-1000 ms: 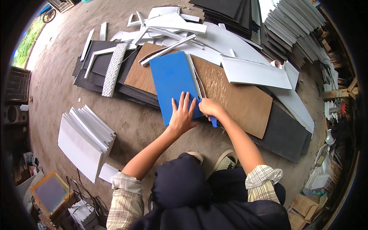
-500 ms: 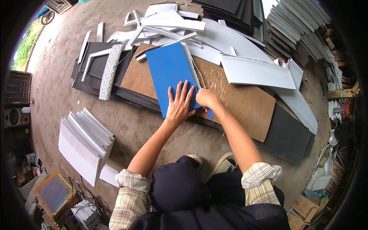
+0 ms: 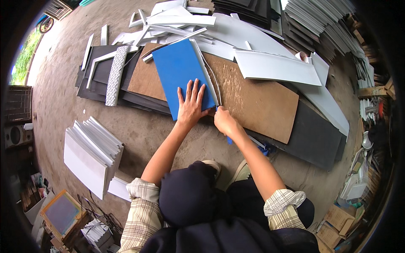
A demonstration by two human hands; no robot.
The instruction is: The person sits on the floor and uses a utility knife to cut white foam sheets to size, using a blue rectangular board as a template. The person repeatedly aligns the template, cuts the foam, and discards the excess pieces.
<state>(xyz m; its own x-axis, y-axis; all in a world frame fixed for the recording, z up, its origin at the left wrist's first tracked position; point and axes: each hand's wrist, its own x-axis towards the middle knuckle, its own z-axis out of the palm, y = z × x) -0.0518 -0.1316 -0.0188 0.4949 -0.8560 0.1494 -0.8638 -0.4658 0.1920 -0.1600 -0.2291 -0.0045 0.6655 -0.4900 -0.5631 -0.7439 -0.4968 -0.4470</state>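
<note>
A blue rectangular board [image 3: 175, 69] lies over white foam-like sheet material, with a rough white edge showing along its right side. My left hand [image 3: 192, 105] rests flat on the board's lower part, fingers spread. Just right of the board's lower right corner, my right hand [image 3: 226, 122] is closed around a blue-handled cutter [image 3: 229, 140]; its blade is hidden. A thin white strip [image 3: 214, 78] curves away from the board's right edge. Beneath lies a worn brown wooden board [image 3: 261, 101].
Dark sheets [image 3: 314, 141] lie under the wooden board. White offcuts [image 3: 181, 21] are heaped beyond it, and a textured white strip [image 3: 116, 76] lies to the left. A stack of white sheets [image 3: 90, 158] stands on the floor at left. More sheets [image 3: 320, 14] are piled far right.
My right hand has drawn down toward me along the board's right edge to its lower corner, cutter still in it. The left hand stays flat on the board. The view has shifted slightly.
</note>
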